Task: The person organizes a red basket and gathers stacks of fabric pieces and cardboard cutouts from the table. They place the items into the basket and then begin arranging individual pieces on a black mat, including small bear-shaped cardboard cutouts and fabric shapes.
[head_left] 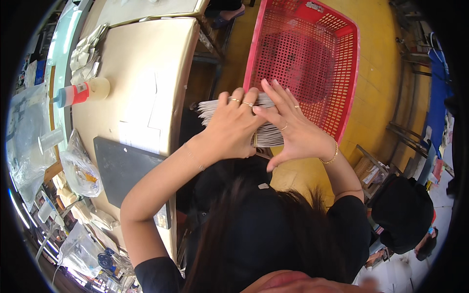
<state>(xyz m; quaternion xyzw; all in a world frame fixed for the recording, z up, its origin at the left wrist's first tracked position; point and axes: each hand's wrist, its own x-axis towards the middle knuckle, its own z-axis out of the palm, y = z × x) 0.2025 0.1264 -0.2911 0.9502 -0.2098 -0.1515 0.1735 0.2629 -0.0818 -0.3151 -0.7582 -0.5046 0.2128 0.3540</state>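
A thick stack of thin, light grey-white layered pieces [271, 138] is held up in front of me, between the table's edge and the red basket. Whether they are cloth or paper I cannot tell. My left hand [230, 128] is closed over the stack from above, its fingers curled across the far side. A narrow yellowish strip, perhaps a band, shows on the stack below that hand. Over the right end lies my right hand [300, 129], fingers stretched and thumb spread apart, touching or very close to the layers. Part of the stack is hidden under both hands.
A red perforated plastic basket [345, 63] stands beyond my hands on the yellow floor [378, 93]. On the left, the cream-topped table [137, 49] bears a black board [119, 168], a blue-capped bottle [83, 93], a clear plastic bag [78, 163] and crumpled pale scraps [88, 53].
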